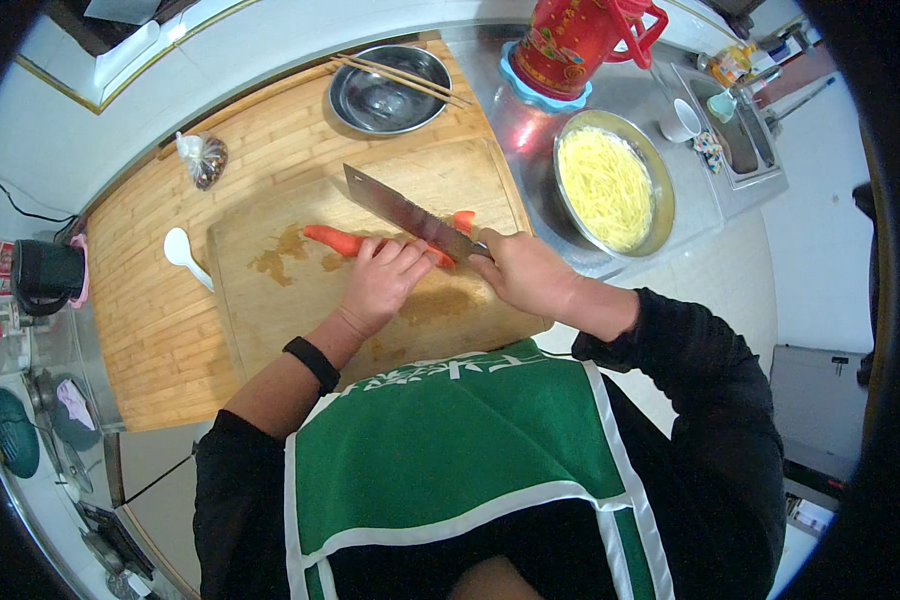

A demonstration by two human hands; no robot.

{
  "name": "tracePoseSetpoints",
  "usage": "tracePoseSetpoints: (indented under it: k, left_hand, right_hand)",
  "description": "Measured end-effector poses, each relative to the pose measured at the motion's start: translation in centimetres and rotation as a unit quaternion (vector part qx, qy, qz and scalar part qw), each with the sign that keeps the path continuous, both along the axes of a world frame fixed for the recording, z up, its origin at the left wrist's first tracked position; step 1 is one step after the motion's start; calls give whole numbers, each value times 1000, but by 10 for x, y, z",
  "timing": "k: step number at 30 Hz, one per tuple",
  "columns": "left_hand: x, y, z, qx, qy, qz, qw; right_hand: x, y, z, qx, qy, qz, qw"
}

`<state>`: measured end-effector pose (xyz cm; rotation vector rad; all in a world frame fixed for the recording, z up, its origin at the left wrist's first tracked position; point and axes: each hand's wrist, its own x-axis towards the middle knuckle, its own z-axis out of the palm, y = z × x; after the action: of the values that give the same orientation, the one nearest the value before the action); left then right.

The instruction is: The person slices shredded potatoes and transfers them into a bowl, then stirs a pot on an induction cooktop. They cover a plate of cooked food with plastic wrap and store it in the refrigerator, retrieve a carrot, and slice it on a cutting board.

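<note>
A peeled carrot [333, 238] lies on the wooden cutting board [270, 330], pinned under the fingers of my left hand [387, 279]. My right hand [529, 271] grips the handle of a cleaver [401, 208], whose broad blade slants up and left across the right part of the carrot. Whether the edge touches the carrot is hidden. A short orange-red carrot piece [463, 221] lies behind the blade, near the handle. Dark wet stains mark the board on both sides of my left hand.
Behind the board stands a steel bowl [386, 97] with chopsticks [397, 75] across it. A basin of pale yellow shreds [606, 189] and a red thermos jug [562, 49] stand at right. A white spoon [186, 255] and a tied plastic bag [208, 161] lie at left.
</note>
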<state>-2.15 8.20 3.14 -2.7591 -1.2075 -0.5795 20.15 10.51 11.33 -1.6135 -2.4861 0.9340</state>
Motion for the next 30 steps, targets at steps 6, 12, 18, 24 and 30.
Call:
tracePoseSetpoints:
  k: [6, 12, 18, 24, 30]
  left_hand:
    - [-1, 0, 0, 5, -8, -8, 1000]
    - [0, 2, 0, 19, 1, -5, 1000]
    - [0, 2, 2, 29, -18, -7, 999]
    - [1, 1, 2, 29, -28, -6, 999]
    - [2, 3, 2, 30, -47, 1, 998]
  right_hand:
    - [3, -1, 6, -13, -28, 11, 999]
    - [1, 4, 1, -33, -29, 13, 999]
    - [-4, 7, -1, -52, -8, 8, 999]
    - [-10, 9, -15, -26, -9, 8, 1000]
    - [-16, 7, -24, -35, -29, -7, 999]
